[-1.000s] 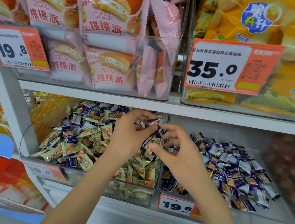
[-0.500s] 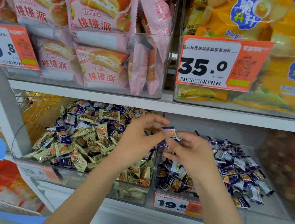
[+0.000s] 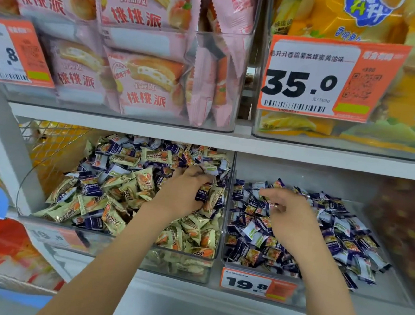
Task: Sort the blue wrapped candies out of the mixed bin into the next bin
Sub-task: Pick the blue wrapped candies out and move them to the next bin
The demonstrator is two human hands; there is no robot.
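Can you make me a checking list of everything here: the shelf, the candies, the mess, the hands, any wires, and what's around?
Surface: white shelf carrying clear bins.
Job's things: mixed bin holds cream and blue candies; blue bin holds blue ones.
Clutter: nothing seen.
Grippers: left hand reaches into the mixed bin, fingers curled among the candies; right hand over the blue bin, fingers loose, holding nothing.
Cables: nothing seen.
Surroundings: pink packs, yellow bags, 35.0 tag, 19.8 tag.
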